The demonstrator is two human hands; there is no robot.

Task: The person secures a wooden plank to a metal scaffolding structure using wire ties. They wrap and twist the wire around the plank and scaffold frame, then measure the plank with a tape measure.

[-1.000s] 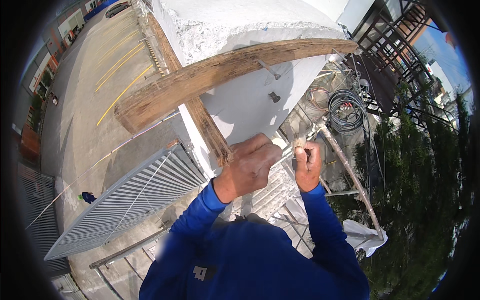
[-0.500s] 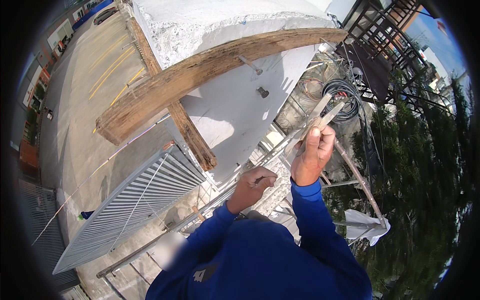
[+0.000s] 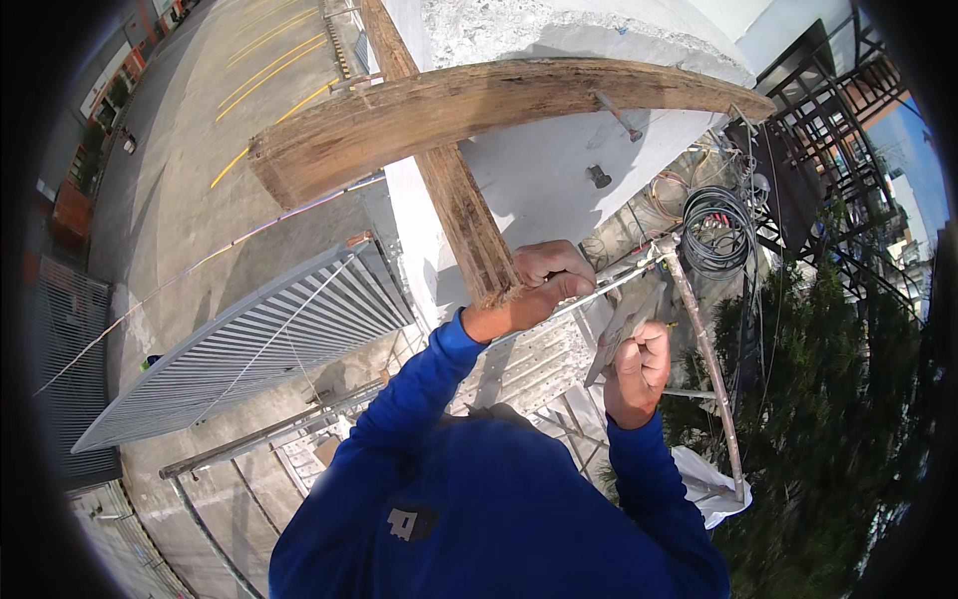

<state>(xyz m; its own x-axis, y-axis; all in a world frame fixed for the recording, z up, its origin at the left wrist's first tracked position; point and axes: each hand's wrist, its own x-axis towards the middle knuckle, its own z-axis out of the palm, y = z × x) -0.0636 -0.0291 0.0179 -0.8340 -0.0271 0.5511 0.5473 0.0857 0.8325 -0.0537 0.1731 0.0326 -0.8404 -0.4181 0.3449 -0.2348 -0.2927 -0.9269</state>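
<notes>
Evidently, two bare hands at work beside a white block, the right hand [image 3: 637, 371] clamped on a flat greyish piece [image 3: 613, 341].
That piece sits pinched between thumb and fingers, toward eleven o'clock from the hand (it looks rather like a blade, though blur hides its outline). The left hand [image 3: 544, 283] has its fingers curled in by the thumb, close to the lower end of a short wooden plank [image 3: 464, 220] at ten o'clock from it; I cannot tell whether it grips anything. A long wooden beam [image 3: 499, 98] crosses at twelve o'clock of the view, before the white block [image 3: 544, 165]. From the right hand, a mottled pole [image 3: 704, 349] stands at three o'clock and a cable coil [image 3: 715, 260] lies at one.
</notes>
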